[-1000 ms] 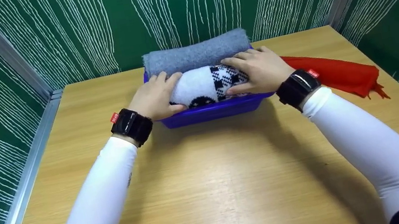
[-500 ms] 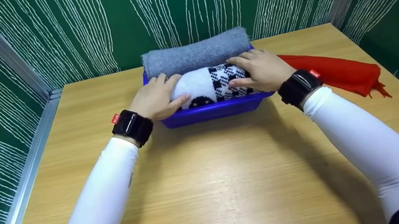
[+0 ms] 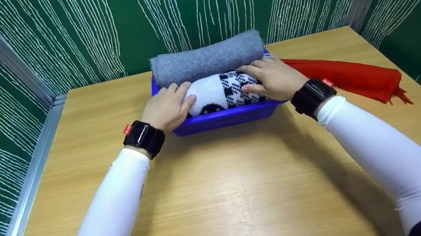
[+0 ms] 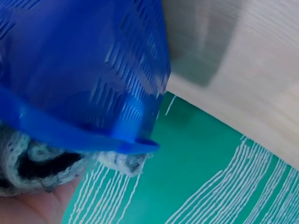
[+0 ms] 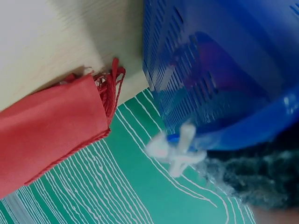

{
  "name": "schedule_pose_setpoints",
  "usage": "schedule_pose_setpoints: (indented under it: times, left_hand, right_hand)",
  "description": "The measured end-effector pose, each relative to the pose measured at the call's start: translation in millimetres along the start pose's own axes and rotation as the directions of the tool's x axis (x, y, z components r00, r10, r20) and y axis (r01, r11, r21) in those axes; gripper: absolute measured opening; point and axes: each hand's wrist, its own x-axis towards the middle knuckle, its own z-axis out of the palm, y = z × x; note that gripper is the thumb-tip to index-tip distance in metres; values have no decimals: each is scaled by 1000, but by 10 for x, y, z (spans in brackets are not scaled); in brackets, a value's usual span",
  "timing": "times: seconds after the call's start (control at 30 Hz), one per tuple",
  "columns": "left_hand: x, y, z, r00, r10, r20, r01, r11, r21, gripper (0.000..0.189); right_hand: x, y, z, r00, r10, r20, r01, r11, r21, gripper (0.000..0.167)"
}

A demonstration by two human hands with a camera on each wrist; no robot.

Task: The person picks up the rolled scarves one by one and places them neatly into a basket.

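Note:
A rolled knit scarf [image 3: 206, 91], white with black patterns, lies in the front of a blue plastic basket [image 3: 223, 119]. My left hand [image 3: 168, 106] rests over its left end, thumb on top of the roll. At the right end, my right hand [image 3: 274, 79] presses down with fingers spread across the checkered part. Behind it in the basket sits a rolled grey scarf [image 3: 207, 58]. In the left wrist view, the spiral end of the knit roll [image 4: 46, 168] shows beyond the basket rim. Blurred white fringe [image 5: 180, 149] hangs by the rim in the right wrist view.
A folded red scarf [image 3: 353, 75] with fringed ends lies on the wooden table [image 3: 228, 200], right of the basket. Green walls [image 3: 126, 25] with white streaks stand behind and at both sides, joined by metal corner posts.
The knit roll has settled slightly lower and nearer to me, and both hands have shifted with it. My right hand has moved a little to the left over the last half second.

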Motion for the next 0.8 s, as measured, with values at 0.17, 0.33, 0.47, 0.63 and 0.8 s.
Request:
schedule_pose_setpoints:
  times: [0.17, 0.33, 0.47, 0.63, 0.8]
  left_hand:
    - [10, -24, 80, 1000, -1, -19, 1, 1000, -6, 61]
    - [12, -63, 122, 999, 2, -52, -3, 1000, -15, 60]
    - [9, -79, 139, 998, 4, -62, -6, 1000, -22, 60]
    - [12, -81, 165, 997, -1, -71, -2, 999, -32, 60]
    - [7, -76, 190, 997, -6, -76, 3, 999, -42, 60]
  right_hand:
    - [-1, -1, 39, 1000, -4, -11, 4, 1000, 1, 70]
    - [0, -3, 77, 1000, -3, -21, 3, 1000, -3, 71]
    - [12, -4, 102, 1000, -11, -25, 11, 1000, -13, 70]
    - [21, 1, 122, 1000, -6, -19, 6, 1000, -17, 70]
    - [12, -1, 146, 1000, -6, -24, 5, 1000, -28, 70]
